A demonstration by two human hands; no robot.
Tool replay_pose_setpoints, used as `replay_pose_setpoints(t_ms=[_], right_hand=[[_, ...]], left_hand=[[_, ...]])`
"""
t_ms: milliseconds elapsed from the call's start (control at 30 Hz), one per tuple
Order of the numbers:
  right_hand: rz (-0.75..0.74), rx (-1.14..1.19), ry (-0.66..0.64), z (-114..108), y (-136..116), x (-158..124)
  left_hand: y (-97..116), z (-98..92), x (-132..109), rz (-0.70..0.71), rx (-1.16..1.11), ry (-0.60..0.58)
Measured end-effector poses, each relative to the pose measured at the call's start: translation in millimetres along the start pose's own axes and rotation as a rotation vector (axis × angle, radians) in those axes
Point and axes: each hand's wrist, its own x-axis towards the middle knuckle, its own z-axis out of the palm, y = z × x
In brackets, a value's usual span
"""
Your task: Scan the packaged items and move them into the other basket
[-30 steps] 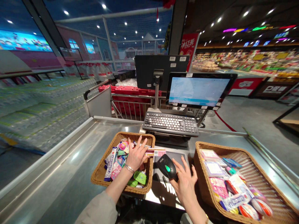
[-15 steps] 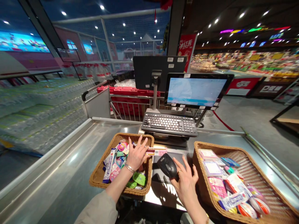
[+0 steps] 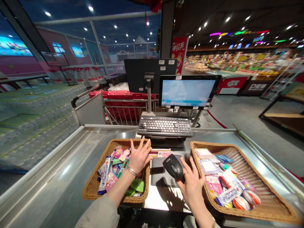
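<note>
My left hand [image 3: 140,155] reaches over the near-full left basket [image 3: 88,189], its fingers fanned out. A slim package with pink and brown stripes [image 3: 166,153] sticks out to the right from under that hand, its barcode facing up. The hold seems to be under the palm, mostly hidden. My right hand [image 3: 193,182] grips a black handheld barcode scanner [image 3: 173,167] from the right, with several fingers spread. The scanner's front points up and left, close to the package. Inside the left basket lie a blue-and-white long pack [image 3: 104,177] and green packs [image 3: 137,185].
To the right stands another wicker basket [image 3: 263,183] holding small packs and egg-shaped items [image 3: 251,197]. Behind the hands are a keyboard [image 3: 165,126], a lit monitor [image 3: 187,91] and a dark monitor back [image 3: 137,74]. A metal counter [image 3: 68,167] lies underneath; a cart [image 3: 125,110] stands beyond.
The view has turned slightly right, so baskets and monitors sit further left. Relative to the counter, both hands have shifted a little right, the striped package and the scanner moving with them.
</note>
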Motion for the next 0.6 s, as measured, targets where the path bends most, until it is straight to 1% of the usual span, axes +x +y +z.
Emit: replay_pose_setpoints(t_ms=[167,333,600], right_hand=[[0.046,0.006,0.011,-9.1,7.1,-3.3],[0.105,-0.015,0.015,-18.9,14.1,-5.6],[0.177,-0.081,0.111,-24.7,30.0,-11.9]], left_hand=[[8.8,2.9,13.9,0.053,-0.02,0.028],[19.6,3.3,28.2,0.092,-0.048,0.031],[36.9,7.8,50.7,0.176,-0.079,0.068]])
